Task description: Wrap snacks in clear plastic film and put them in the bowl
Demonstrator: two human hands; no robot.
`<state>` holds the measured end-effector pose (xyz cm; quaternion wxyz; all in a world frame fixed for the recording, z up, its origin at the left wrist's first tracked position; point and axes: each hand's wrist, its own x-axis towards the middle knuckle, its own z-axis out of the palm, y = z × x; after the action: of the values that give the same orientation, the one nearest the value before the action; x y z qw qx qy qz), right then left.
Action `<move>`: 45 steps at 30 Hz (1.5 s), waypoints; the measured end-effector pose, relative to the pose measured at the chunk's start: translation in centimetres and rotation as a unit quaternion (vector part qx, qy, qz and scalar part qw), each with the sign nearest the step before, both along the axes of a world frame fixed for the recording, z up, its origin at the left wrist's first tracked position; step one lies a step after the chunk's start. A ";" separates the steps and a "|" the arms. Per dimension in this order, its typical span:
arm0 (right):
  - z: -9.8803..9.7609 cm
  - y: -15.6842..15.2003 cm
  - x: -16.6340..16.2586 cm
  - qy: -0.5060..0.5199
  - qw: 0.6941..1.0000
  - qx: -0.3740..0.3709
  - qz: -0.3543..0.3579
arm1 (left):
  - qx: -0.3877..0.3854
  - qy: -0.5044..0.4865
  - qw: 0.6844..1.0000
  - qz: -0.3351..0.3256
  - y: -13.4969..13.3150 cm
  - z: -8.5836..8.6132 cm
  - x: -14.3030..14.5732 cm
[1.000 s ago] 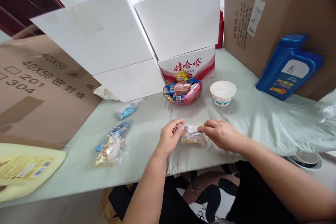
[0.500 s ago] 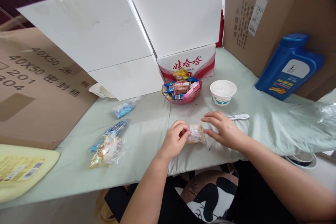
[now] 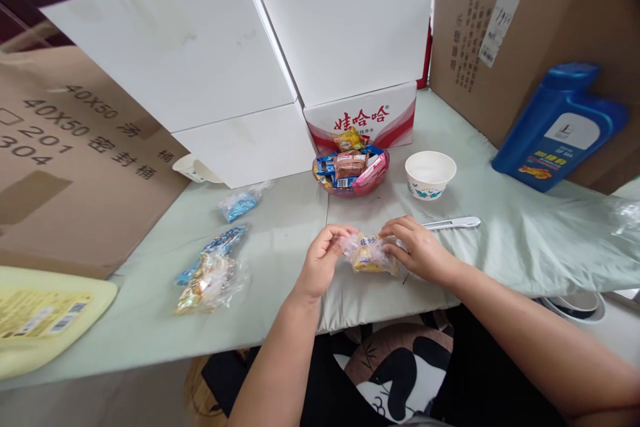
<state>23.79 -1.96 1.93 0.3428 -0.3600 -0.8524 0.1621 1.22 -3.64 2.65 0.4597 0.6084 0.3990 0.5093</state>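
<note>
A yellow snack packet [image 3: 373, 259] with clear plastic around it lies on the cloth in front of me. My left hand [image 3: 320, 263] is closed, thumb and fingers pinching the clear plastic at the packet's left end. On the opposite end my right hand [image 3: 423, 253] has its thumb and fingers closed on the plastic. Just behind the right hand lies a white utility knife [image 3: 457, 223]. Farther back stands a pink see-through bowl [image 3: 353, 191], heaped with several wrapped snacks [image 3: 350, 165]. To its right is a white paper bowl [image 3: 430, 177] with a blue-green leaf pattern.
Plastic-wrapped packets [image 3: 213, 277] and a small blue packet [image 3: 241, 205] lie left. White boxes [image 3: 360, 27] rise at the back. Cardboard boxes [image 3: 75, 167] flank the left and right sides. A blue jug [image 3: 555, 127] stands right, a yellow container [image 3: 50, 320] front left. The table's front edge is near me.
My right hand has come in from beside the packet and now grips its right end. My left hand has shifted slightly left, drawing the clear plastic out; the packet's printed yellow side shows more.
</note>
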 end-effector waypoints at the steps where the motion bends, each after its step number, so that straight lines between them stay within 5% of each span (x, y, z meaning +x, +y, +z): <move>1: 0.1 -0.2 -0.1 0.005 1.000 0.004 0.008 | -0.022 -0.029 0.999 0.005 0.0 -0.1 0.0; 6: 0.8 -0.8 -0.3 -0.024 0.997 0.026 0.066 | -0.069 -0.027 0.997 0.029 0.0 0.0 0.0; 11: 1.4 0.1 1.2 0.054 0.998 0.018 -0.002 | -0.033 -0.001 0.993 0.117 0.4 0.5 -1.2; 15: 1.6 0.6 2.8 0.052 0.997 0.004 -0.055 | 0.006 0.178 0.965 0.190 1.0 0.1 -2.2; 19: 1.4 0.6 4.1 -0.047 0.994 -0.039 -0.093 | 0.053 0.387 0.884 0.256 1.5 -0.9 -2.3; 25: 0.8 0.3 4.0 -0.063 0.996 0.030 -0.062 | 0.191 0.464 0.851 0.154 1.2 -1.2 -0.9; 30: 0.9 0.1 2.9 -0.100 0.992 0.032 -0.067 | 0.266 0.454 0.832 0.175 0.4 0.1 -0.3; 32: 1.3 0.1 2.8 -0.139 0.986 0.040 -0.082 | 0.290 0.438 0.840 0.134 -0.3 1.0 -0.5; 35: 2.5 -0.5 3.1 -0.154 0.985 0.070 -0.038 | 0.260 0.456 0.851 0.002 -2.0 2.1 -0.8; 39: 3.9 -2.4 3.2 -0.163 0.979 0.027 0.116 | 0.130 0.532 0.826 -0.129 -4.5 2.9 -0.8; 42: 4.3 -3.6 2.9 -0.231 0.960 -0.043 0.152 | 0.072 0.571 0.803 -0.151 -5.4 2.9 -0.6; 45: 4.2 -4.0 2.5 -0.262 0.961 -0.039 0.079 | 0.062 0.579 0.804 -0.122 -5.1 2.5 -0.4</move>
<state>26.28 -5.96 6.15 0.0791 -0.3341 -0.9313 0.1221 0.86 -8.71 5.13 0.1631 0.8612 0.4808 0.0261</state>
